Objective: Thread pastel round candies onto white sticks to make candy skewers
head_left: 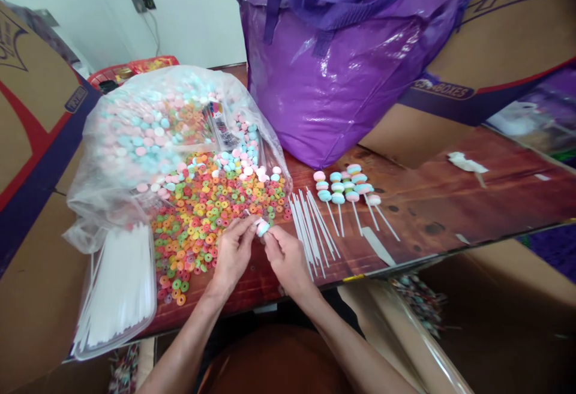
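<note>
The left hand and right hand meet just inside the near edge of a glossy, red-brown wooden table, fingertips pinched together on a small pastel candy piece in pink, white and turquoise; whether a stick runs through it, I cannot tell. Beside the left hand spreads a loose heap of translucent, sugary-looking gummy rings in orange, green, yellow and red, reaching back to a crinkled clear plastic bag of smooth, rounded pastel candies. A clear sleeve of slim white sticks overhangs the near edge at left. Just beyond the right hand, thin loose white sticks lie roughly parallel, then a row of candy-threaded skewers. Rightward, a stretch of wood gives elbow room; behind, a shiny purple bag and a brown cardboard box bound the space.
</note>
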`<state>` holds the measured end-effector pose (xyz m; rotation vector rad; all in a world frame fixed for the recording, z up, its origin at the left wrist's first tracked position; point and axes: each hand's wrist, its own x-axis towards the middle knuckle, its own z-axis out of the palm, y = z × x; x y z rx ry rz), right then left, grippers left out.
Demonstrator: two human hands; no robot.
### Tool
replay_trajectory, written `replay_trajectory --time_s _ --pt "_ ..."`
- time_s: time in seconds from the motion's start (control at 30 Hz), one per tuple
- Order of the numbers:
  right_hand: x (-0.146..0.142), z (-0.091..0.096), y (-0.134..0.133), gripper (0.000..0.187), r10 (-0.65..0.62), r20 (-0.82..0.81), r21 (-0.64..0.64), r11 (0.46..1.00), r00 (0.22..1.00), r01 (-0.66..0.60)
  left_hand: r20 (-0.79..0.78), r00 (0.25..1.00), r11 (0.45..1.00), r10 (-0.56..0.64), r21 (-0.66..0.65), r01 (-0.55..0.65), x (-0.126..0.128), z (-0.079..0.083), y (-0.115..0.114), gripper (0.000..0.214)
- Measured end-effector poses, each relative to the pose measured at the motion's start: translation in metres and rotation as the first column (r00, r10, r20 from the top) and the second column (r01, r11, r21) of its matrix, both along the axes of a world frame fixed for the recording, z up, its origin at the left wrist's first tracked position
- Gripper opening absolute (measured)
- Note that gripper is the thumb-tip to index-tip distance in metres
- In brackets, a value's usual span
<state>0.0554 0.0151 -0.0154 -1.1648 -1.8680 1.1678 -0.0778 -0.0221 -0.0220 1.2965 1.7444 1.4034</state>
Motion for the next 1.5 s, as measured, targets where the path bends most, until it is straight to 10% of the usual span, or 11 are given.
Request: replay_trajectory --time_s 0.17,0.33,0.67,0.8,0.93,1.1,1.5 --pt "0.019 -0.005 0.012 0.033 -0.089 0.031 -0.037 0.995 0.996 0.09 -0.26 0.966 1.0 0.007 0.021 -0.002 -0.008 0.01 0.016 0.031" --pt "0.036 -0.012 0.016 0.031 -0.147 0.022 -0.081 0.986 0.989 0.149 -0.687 0.713 0.982 -0.143 -0.186 0.018 -0.014 0.022 0.036 0.024" --pt "0.028 -0.016 0.009 0.031 -0.115 -0.02 -0.094 0.989 0.993 0.113 -0.755 0.572 0.937 -0.321 -0.34 0.077 -0.004 0.026 0.049 0.023" --pt "0.03 -0.015 0.008 0.031 -0.111 -0.035 -0.101 0.989 0.993 0.107 -0.6 0.779 0.98 -0.183 -0.175 0.095 -0.01 0.017 0.046 0.022" --pt "0.03 -0.012 0.005 0.033 -0.072 -0.048 -0.091 0.994 0.996 0.067 -0.102 0.995 0.998 -0.019 -0.054 0.014 -0.021 0.015 0.044 0.01" --pt "0.025 -0.006 0.001 0.033 -0.021 -0.047 -0.068 0.998 0.999 0.018 0.403 0.915 0.997 0.009 -0.079 0.025 -0.029 0.026 0.038 0.019" --pt "0.015 -0.004 -0.006 0.031 0.042 -0.025 -0.061 0.997 0.999 -0.044 0.613 0.787 0.995 0.064 -0.104 0.0 -0.036 0.023 0.024 0.034"
